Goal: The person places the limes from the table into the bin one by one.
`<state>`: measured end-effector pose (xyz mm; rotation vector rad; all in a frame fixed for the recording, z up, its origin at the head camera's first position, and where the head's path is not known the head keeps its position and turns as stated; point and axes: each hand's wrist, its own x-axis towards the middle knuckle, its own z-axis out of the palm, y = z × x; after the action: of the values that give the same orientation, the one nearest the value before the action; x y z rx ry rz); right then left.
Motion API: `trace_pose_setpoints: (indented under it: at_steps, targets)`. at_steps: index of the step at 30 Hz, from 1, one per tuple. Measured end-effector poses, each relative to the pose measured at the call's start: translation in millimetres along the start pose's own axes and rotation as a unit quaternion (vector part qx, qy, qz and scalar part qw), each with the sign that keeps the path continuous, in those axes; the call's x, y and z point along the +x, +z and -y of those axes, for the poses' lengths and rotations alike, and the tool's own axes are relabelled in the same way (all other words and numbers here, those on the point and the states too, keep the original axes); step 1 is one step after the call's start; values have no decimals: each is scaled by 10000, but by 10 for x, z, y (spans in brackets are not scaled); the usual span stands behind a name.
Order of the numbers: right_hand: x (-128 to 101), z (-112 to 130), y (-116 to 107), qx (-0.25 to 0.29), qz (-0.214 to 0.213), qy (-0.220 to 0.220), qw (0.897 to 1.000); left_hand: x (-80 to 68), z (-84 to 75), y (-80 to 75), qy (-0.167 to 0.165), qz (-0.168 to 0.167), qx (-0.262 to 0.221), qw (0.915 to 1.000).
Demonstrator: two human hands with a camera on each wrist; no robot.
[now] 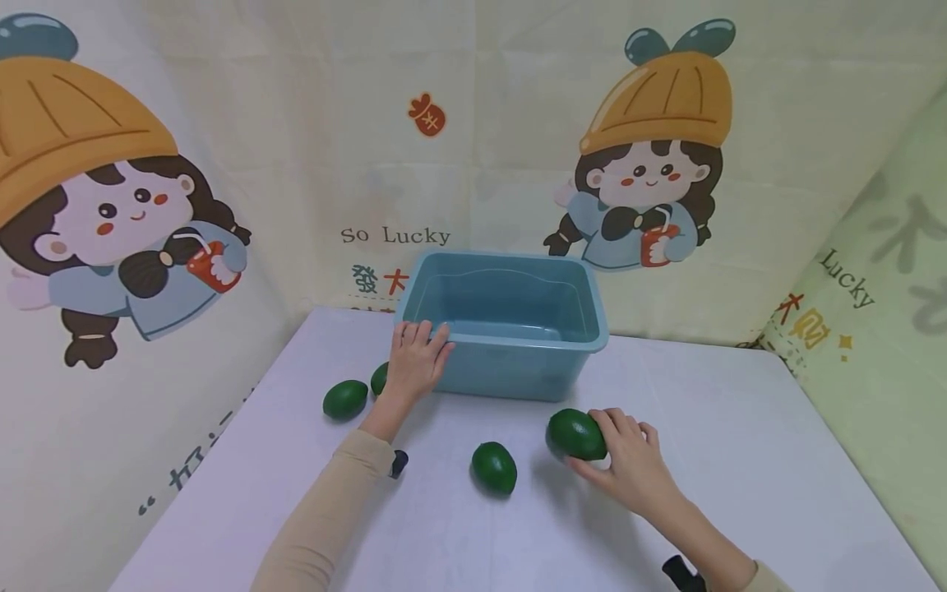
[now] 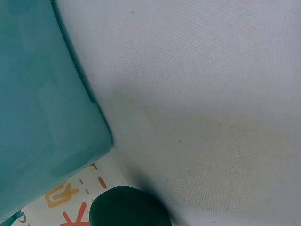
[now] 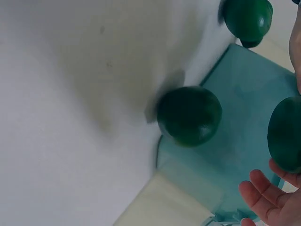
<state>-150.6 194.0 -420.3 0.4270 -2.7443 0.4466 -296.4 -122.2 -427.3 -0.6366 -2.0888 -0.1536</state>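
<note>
The right grip [image 1: 635,464] pinched a green fruit [image 1: 577,434] in front of the blue tub [image 1: 514,370] on the worktop [image 1: 747,427]; with much of that rounded fruit sticking out past the fingers, it looked liable to slip or roll loose. The left grip [image 1: 416,362] held the tub's near rim at its left, where a hard pull could have tipped or dragged it. A loose fruit [image 1: 494,469] lay between the arms, open to being knocked, two more fruits [image 1: 345,400] sat by the left wrist, and the tub's near wall stood in the way behind.
</note>
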Motion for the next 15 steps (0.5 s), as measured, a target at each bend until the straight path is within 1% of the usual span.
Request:
trace_pose_setpoints:
  at_steps: [3, 10, 15]
  targets:
    - [56, -6, -44, 59, -56, 34, 10000, 2, 1, 4, -10, 39, 21, 10000]
    - [191, -8, -150, 167, -317, -51, 9993, 7, -5, -4, -68, 170, -41, 9998]
    - [302, -5, -236, 289, -331, 31, 9990, 16, -13, -21, -70, 139, -76, 9998]
